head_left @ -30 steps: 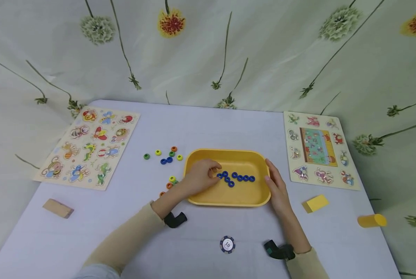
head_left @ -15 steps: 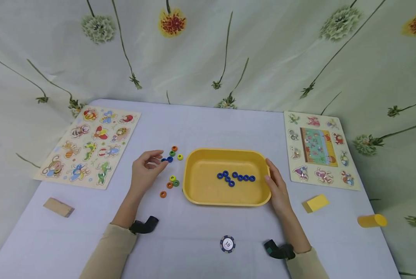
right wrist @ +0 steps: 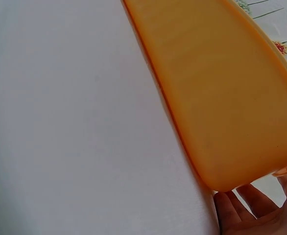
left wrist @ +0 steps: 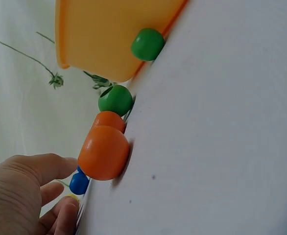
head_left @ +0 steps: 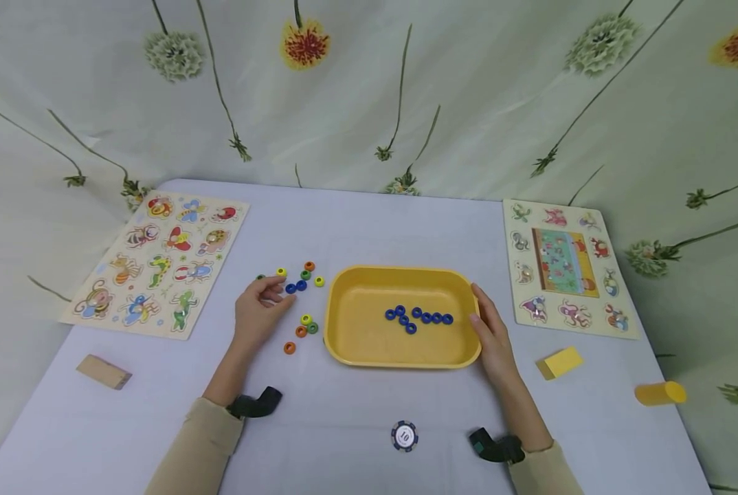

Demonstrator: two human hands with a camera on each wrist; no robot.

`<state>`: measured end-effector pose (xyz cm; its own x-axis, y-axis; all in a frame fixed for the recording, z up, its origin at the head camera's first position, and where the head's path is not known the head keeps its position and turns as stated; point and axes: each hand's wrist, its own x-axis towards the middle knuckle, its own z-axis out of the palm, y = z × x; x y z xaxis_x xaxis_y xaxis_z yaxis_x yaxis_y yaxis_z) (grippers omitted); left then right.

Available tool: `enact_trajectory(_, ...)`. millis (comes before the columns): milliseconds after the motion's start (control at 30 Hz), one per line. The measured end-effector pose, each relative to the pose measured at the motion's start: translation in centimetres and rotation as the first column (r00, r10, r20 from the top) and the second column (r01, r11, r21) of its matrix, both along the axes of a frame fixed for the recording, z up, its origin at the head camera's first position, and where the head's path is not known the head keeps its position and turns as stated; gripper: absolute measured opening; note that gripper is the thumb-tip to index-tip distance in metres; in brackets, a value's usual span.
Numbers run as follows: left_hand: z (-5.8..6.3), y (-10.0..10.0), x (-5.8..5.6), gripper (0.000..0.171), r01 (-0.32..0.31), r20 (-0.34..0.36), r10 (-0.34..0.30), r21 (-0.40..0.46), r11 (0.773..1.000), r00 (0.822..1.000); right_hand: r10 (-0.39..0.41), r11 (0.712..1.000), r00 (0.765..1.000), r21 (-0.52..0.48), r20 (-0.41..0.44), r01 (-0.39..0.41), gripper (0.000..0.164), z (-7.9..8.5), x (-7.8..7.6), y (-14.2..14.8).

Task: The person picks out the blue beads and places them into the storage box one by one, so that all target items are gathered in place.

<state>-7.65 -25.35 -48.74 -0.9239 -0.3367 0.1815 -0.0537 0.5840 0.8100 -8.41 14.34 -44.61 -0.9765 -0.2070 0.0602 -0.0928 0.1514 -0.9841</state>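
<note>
My left hand (head_left: pixel 259 313) is left of the yellow tray (head_left: pixel 359 340), thumb and fingers apart and lightly bent. Its fingertips are right at two blue beads (head_left: pixel 301 285) lying on the table. In the left wrist view, the thumb (left wrist: pixel 55 167) points towards a blue bead (left wrist: pixel 78 183), partly hidden behind an orange bead (left wrist: pixel 104 152). Several blue beads (head_left: pixel 427 318) lie inside the tray. At the tray's right end my right hand (head_left: pixel 495 333) holds the rim, thumb at the edge. In the right wrist view, its fingers (right wrist: pixel 253 203) reach around the tray's end.
Orange, yellow (head_left: pixel 319 281) and green beads are scattered left of the tray; one green bead (left wrist: pixel 147 44) lies against its side. Picture puzzle boards (head_left: pixel 165 254) stand at both sides. A poker chip (head_left: pixel 404 436), wooden block (head_left: pixel 104 371), yellow block (head_left: pixel 559 361) and yellow cylinder (head_left: pixel 660 392) surround it.
My left hand has left the tray's inside and moved left to the blue beads on the table. The right hand keeps its place on the tray.
</note>
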Motion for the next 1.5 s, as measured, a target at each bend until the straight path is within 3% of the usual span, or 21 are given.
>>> enact_trajectory(333, 0.1, 0.7, -0.5, 0.031, -0.034, 0.022, 0.037, -0.142, 0.989, 0.999, -0.003, 1.000, 1.000, -0.010, 0.007, 0.004, 0.045, -0.1, 0.1, 0.0)
enact_trajectory(467, 0.6, 1.0, -0.5, 0.026, -0.047, 0.058, 0.055, -0.135, 0.990, 0.997, -0.005, 1.000, 1.000, -0.014, 0.010, 0.005, 0.045, -0.3, 0.0, 0.0)
enact_trajectory(600, 2.7, 2.4, -0.3, 0.026, -0.035, 0.072, 0.038, -0.042, 0.998, 0.997, -0.007, 1.000, 1.000, -0.006, 0.022, 0.007, 0.045, -0.9, -0.2, 0.3)
enact_trajectory(733, 6.2, 5.4, -0.6, 0.026, 0.132, -0.006, -0.131, 0.044, 0.990, 0.991, -0.012, 1.000, 1.000, -0.013, 0.024, 0.012, 0.045, -2.0, -0.7, 0.8)
enact_trajectory(800, 7.5, 7.2, -0.8, 0.023, 0.274, -0.033, -0.272, 0.047, 0.961, 0.962, -0.010, 1.000, 1.000, -0.015, 0.016, 0.010, 0.044, -2.5, -0.9, 0.9)
enact_trajectory(867, 8.0, 9.1, -1.1, 0.020, 0.397, -0.023, -0.397, 0.028, 0.917, 0.918, -0.004, 1.000, 1.000, -0.020, 0.007, 0.004, 0.044, -2.8, -1.0, 0.9)
enact_trajectory(967, 7.5, 11.6, -1.4, 0.016, 0.549, 0.062, -0.547, -0.031, 0.835, 0.835, 0.006, 1.000, 1.000, -0.027, -0.004, -0.007, 0.044, -2.9, -1.1, 0.8)
enact_trajectory(1067, 6.3, 13.4, -1.7, 0.013, 0.642, 0.176, -0.622, -0.093, 0.761, 0.763, 0.010, 0.999, 1.000, -0.036, -0.007, -0.011, 0.044, -2.9, -1.2, 0.7)
enact_trajectory(1133, 5.6, 14.1, -1.9, 0.012, 0.674, 0.236, -0.637, -0.132, 0.727, 0.734, 0.011, 0.999, 1.000, -0.042, -0.008, -0.012, 0.044, -2.7, -1.1, 0.7)
enact_trajectory(1233, 4.9, 14.9, -2.3, 0.011, 0.704, 0.304, -0.642, -0.178, 0.688, 0.704, 0.015, 0.999, 1.000, -0.048, -0.019, -0.016, 0.044, -2.1, -1.0, 0.6)
enact_trajectory(1367, 4.7, 15.6, -2.5, 0.013, 0.726, 0.355, -0.637, -0.258, 0.637, 0.685, 0.013, 0.999, 0.999, -0.047, -0.030, -0.014, 0.045, -1.1, -0.5, 0.3)
enact_trajectory(1433, 4.8, 15.8, -2.5, 0.016, 0.726, 0.370, -0.627, -0.289, 0.624, 0.686, 0.009, 0.999, 1.000, -0.042, -0.029, -0.010, 0.045, -0.6, -0.3, 0.2)
enact_trajectory(1500, 5.1, 15.8, -2.2, 0.018, 0.712, 0.364, -0.613, -0.306, 0.632, 0.701, 0.006, 0.999, 1.000, -0.035, -0.027, -0.007, 0.045, -0.4, -0.2, 0.1)
